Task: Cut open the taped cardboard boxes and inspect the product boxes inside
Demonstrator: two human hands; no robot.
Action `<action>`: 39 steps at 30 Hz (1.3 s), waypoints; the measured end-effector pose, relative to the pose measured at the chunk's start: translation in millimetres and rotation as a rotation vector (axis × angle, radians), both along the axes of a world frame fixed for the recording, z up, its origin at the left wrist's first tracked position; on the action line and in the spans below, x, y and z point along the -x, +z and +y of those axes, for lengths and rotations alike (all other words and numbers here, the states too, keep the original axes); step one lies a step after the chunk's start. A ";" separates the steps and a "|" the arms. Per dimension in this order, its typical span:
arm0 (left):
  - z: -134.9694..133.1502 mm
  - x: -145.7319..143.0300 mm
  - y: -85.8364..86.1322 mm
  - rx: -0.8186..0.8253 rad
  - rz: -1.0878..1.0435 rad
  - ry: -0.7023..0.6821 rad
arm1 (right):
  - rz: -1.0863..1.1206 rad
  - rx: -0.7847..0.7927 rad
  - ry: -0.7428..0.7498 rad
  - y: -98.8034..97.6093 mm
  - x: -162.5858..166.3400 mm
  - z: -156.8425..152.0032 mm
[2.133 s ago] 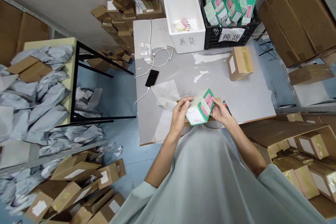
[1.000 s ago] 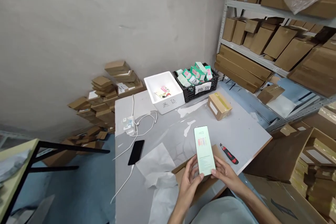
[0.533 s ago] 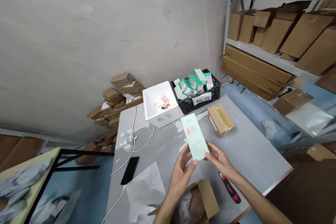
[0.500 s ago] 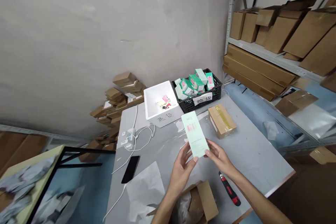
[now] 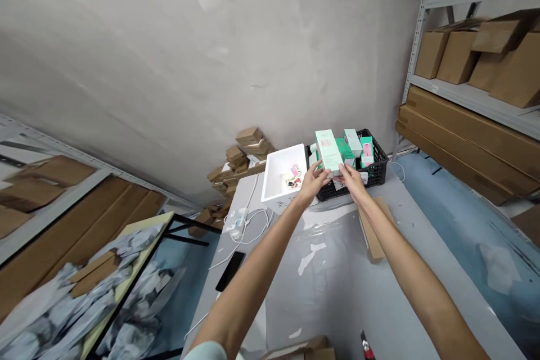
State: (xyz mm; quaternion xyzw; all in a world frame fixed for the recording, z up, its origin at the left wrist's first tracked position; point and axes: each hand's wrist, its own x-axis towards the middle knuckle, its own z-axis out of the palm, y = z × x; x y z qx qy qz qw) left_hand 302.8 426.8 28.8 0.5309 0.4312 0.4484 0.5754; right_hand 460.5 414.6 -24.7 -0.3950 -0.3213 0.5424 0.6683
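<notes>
Between my two hands is a pale green product box (image 5: 329, 152), held over the left part of the black plastic crate (image 5: 380, 173). My left hand (image 5: 315, 181) grips its near left corner, and my right hand (image 5: 351, 179) grips the near right corner. Behind and beside it, several green and white boxes (image 5: 353, 142) lie in the crate. The held box hides part of them, and my hands partly cover the white label on the crate's front. Left of the crate stands a white foam bin (image 5: 270, 183) with small colourful items inside.
A taped cardboard box (image 5: 375, 230) lies under my right forearm. A black phone (image 5: 230, 271), a white power strip (image 5: 237, 224) and cables are at the table's left side. An opened carton (image 5: 312, 349) and a red-black utility knife (image 5: 366, 345) show at the bottom edge.
Both hands have carried the pale green box forward from above the middle of the table to the black crate. My view has shifted, and the opened carton is now mostly out of frame.
</notes>
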 end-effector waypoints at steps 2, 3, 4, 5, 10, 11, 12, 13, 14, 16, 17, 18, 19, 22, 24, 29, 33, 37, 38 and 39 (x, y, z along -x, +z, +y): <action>34.7 -12.1 3.4 0.028 0.007 0.038 | 0.006 0.060 -0.014 7.8 -5.4 36.7; 49.0 -17.5 3.4 0.049 0.024 0.062 | 0.007 0.102 -0.016 10.1 -7.2 51.3; 61.1 -22.1 2.2 0.073 0.047 0.083 | 0.006 0.147 -0.016 10.9 -8.5 63.3; 70.7 -25.9 -0.3 0.098 0.073 0.100 | 0.002 0.190 -0.017 10.1 -9.3 72.7; 80.3 -28.7 -25.0 0.178 0.176 0.075 | -0.033 0.325 -0.049 -14.9 -12.6 84.3; 75.4 -26.0 -30.9 0.179 0.187 0.057 | -0.042 0.344 -0.051 -21.7 -14.3 80.1; 68.6 -22.1 -36.8 0.176 0.192 0.039 | -0.050 0.360 -0.051 -28.6 -16.3 73.7; 59.9 -16.7 -42.9 0.177 0.192 0.025 | -0.060 0.375 -0.050 -35.6 -18.5 64.8; 49.0 -9.5 -49.2 0.176 0.195 0.007 | -0.070 0.391 -0.048 -42.8 -20.4 53.1; 20.6 10.6 -62.7 0.143 0.235 -0.039 | -0.094 0.419 -0.034 -58.9 -22.0 20.6; 2.7 23.4 -69.7 0.110 0.275 -0.073 | -0.110 0.427 -0.014 -68.1 -21.1 -0.6; -17.7 37.7 -76.6 0.063 0.325 -0.104 | -0.129 0.426 0.012 -77.8 -18.7 -24.9; -40.6 52.8 -83.0 0.024 0.368 -0.132 | -0.165 0.394 0.056 -87.9 -14.9 -52.0; -120.4 98.4 -94.4 0.009 0.434 -0.152 | -0.233 0.350 0.185 -114.0 3.2 -144.5; -176.2 125.2 -93.5 0.019 0.463 -0.105 | -0.268 0.379 0.242 -121.9 18.3 -208.0; -291.2 181.2 -77.7 0.063 0.536 0.063 | -0.433 0.438 0.275 -102.0 58.2 -335.8; -354.0 220.0 -72.5 0.070 0.520 0.225 | -0.646 0.328 0.226 -69.2 96.5 -398.7; -403.1 258.0 -75.3 -0.005 0.616 0.308 | -0.878 0.118 0.344 -47.6 144.9 -441.8; -414.6 268.5 -78.3 -0.019 0.643 0.324 | -0.923 0.072 0.414 -45.7 157.7 -451.2; -426.2 279.4 -82.9 -0.021 0.663 0.342 | -0.966 0.032 0.486 -45.3 170.3 -460.3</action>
